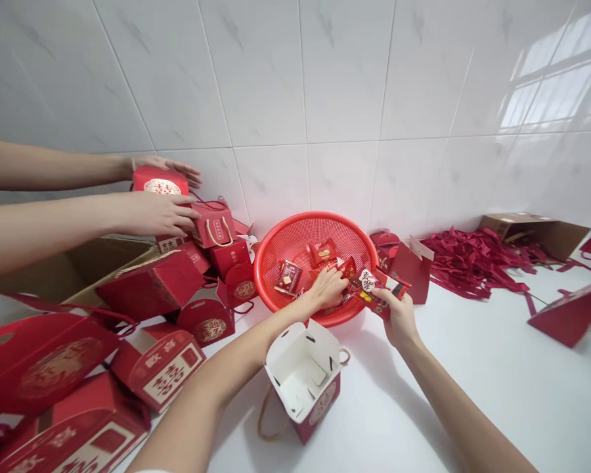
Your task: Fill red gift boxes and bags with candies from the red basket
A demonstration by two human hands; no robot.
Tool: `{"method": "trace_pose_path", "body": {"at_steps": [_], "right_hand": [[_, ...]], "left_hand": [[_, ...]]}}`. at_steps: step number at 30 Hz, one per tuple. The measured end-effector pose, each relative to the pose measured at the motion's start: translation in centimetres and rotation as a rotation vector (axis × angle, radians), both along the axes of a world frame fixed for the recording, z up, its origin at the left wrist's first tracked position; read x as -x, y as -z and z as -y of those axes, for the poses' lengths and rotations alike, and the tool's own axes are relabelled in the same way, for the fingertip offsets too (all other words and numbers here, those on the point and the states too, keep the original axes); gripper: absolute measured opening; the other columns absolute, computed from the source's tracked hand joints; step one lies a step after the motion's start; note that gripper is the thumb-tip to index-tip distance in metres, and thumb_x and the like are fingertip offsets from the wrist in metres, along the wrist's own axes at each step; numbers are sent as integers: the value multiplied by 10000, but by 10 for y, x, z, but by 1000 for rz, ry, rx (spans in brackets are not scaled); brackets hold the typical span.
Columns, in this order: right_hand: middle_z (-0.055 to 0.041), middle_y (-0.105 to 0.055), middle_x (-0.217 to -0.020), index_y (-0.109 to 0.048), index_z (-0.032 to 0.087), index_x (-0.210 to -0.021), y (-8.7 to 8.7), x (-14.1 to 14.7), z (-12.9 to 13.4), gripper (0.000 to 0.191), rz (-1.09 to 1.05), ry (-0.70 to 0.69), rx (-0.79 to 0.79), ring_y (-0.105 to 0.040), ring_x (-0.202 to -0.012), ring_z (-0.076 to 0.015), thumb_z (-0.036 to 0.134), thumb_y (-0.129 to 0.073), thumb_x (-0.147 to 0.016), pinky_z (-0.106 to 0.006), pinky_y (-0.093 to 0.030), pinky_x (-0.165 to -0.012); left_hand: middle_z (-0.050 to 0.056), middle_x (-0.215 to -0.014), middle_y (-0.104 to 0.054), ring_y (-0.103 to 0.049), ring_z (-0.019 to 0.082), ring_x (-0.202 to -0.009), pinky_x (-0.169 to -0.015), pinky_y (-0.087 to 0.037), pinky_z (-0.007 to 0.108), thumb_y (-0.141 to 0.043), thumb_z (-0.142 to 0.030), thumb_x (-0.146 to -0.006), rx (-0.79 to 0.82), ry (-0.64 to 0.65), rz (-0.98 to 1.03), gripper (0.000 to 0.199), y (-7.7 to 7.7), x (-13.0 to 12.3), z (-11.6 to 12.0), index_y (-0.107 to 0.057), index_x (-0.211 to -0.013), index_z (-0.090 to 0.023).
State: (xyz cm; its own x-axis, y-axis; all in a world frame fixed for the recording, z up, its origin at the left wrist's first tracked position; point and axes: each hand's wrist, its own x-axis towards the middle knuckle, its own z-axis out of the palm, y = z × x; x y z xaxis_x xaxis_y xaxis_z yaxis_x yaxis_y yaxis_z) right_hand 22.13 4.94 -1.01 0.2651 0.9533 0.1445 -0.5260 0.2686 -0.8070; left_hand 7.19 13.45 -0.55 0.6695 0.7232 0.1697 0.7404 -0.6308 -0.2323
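A red plastic basket (262, 276) stands against the wall with several small wrapped packets inside. My left hand (329, 288) reaches into it, fingers bent down among the packets; what they hold, if anything, is hidden. Just past the basket's right rim, my right hand (398, 315) grips red wrapped packets (369, 289). Below the basket sits a dark red gift box (320, 407), its white-lined flaps open and its inside showing no packets. A rope handle hangs at its left side.
Another person's hands (160, 211) touch a small red box (161, 180) over the pile of red boxes (148, 289) at left. Red ribbons (467, 259) and a cardboard box (566, 236) lie at right, near a red folded box (571, 312).
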Motion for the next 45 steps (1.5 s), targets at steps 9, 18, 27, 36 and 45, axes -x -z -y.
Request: {"method": "trace_pose_path", "body": {"at_steps": [9, 18, 27, 36, 45], "right_hand": [[-35, -780, -880, -759, 185, -880, 5, 1, 0, 288, 102, 48, -65, -717, -815, -223, 260, -835, -613, -394, -600, -828], [-35, -780, -870, -779, 196, -881, 3, 2, 7, 208, 271, 92, -146, -715, -835, -240, 291, -796, -697, -408, -586, -843], [-36, -779, -886, -765, 192, -928, -1, 0, 5, 268, 185, 104, -127, -712, -828, -229, 294, -800, -684, -395, -596, -809], [-41, -779, -967, -740, 197, -948, -12, 1, 7, 373, 9, -87, -69, -725, -902, -240, 260, -849, -597, -394, -601, -861], [-35, -772, -1012, -721, 220, -983, -20, 0, 14, 384, 2, -287, -55, -719, -963, -253, 296, -838, -625, -360, -607, -819]], "left_hand": [[114, -913, -707, -642, 248, -916, -892, -445, 375, -579, -198, -844, -10, 62, 179, 174, -4, 6, -6, -741, -873, -141], [50, -777, -686, -604, 189, -770, -819, -458, 316, -618, -271, -831, 103, 177, 448, 157, -7, 11, -6, -680, -716, -184], [-25, -672, -603, -546, 131, -667, -713, -460, 264, -657, -305, -763, 202, 56, 1038, 229, -39, 18, 1, -506, -632, -193], [-49, -647, -535, -505, 109, -621, -646, -450, 244, -649, -268, -639, 303, 13, 1256, 160, -62, 53, -7, -507, -654, -197], [59, -1076, -692, -642, 210, -1050, -861, -554, 299, -763, -343, -662, 344, 112, 1363, 357, -64, 68, 41, -647, -959, -183]]}}
